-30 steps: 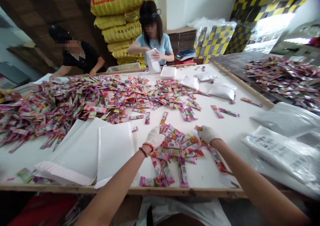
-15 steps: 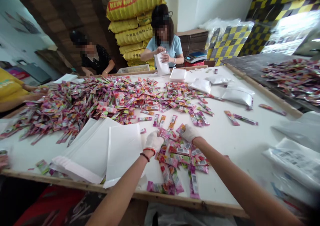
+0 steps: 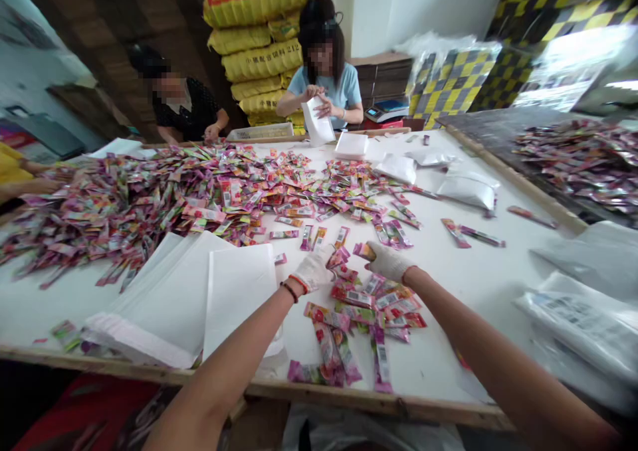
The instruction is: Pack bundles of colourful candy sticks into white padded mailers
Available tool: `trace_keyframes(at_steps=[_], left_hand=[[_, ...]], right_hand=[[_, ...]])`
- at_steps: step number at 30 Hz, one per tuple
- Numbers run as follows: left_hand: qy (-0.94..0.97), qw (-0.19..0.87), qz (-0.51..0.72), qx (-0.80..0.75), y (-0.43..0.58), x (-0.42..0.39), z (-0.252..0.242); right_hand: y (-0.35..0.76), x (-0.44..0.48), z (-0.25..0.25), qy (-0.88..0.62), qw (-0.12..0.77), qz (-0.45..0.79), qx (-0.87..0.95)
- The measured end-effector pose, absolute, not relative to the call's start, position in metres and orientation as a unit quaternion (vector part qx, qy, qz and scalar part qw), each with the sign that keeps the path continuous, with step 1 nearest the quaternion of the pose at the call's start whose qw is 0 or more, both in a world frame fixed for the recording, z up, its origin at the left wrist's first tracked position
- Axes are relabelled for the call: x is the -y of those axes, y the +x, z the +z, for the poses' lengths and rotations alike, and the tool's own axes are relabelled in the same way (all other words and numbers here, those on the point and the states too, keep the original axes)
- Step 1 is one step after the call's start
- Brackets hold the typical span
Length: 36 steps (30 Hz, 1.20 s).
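Right hand [image 3: 389, 262] shifted leftward, white table [image 3: 448, 278], yellow sacks [image 3: 259, 59] behind, glossy pink sachets [image 3: 359, 298], right and left hand [image 3: 314, 271] each pinching one.

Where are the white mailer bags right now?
Head view, near-left on the table: the white mailer bags lie just left of the gloved left hand, in front of the big sachet heap.
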<state>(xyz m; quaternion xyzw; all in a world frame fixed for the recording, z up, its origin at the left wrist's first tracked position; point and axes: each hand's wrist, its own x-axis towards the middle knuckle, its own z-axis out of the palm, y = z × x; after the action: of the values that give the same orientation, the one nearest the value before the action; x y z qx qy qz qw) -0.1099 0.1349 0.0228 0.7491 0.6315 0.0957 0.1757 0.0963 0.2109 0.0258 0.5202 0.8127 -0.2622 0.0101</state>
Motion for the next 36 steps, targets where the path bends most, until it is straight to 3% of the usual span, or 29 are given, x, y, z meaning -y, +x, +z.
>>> trace_keyframes(at_steps=[3,7,19,25,30,36], left_hand=[[0.798,0.156,0.051,-0.580,-0.099,-0.148,0.016],[0.814,0.145,0.034,-0.561,-0.091,-0.155,0.008],[0.806,0.135,0.084,-0.570,-0.121,-0.159,0.033],[0.865,0.071,-0.029,-0.495,-0.102,-0.170,0.018],[0.863,0.051,-0.081,-0.496,-0.098,-0.179,0.012],[0.787,0.135,0.000,-0.602,-0.121,-0.157,0.018]], right_hand=[[0.105,-0.200,0.022,0.419,0.070,-0.276,-0.862],[0.113,-0.187,0.014,0.314,0.103,-0.169,-0.929],[0.115,-0.241,0.037,0.448,0.022,-0.053,-0.892],[0.047,-0.274,0.023,0.370,0.038,-0.074,-0.925],[0.033,-0.277,0.008,0.395,0.059,-0.091,-0.912],[0.075,-0.261,0.015,0.501,0.067,-0.125,-0.854]])
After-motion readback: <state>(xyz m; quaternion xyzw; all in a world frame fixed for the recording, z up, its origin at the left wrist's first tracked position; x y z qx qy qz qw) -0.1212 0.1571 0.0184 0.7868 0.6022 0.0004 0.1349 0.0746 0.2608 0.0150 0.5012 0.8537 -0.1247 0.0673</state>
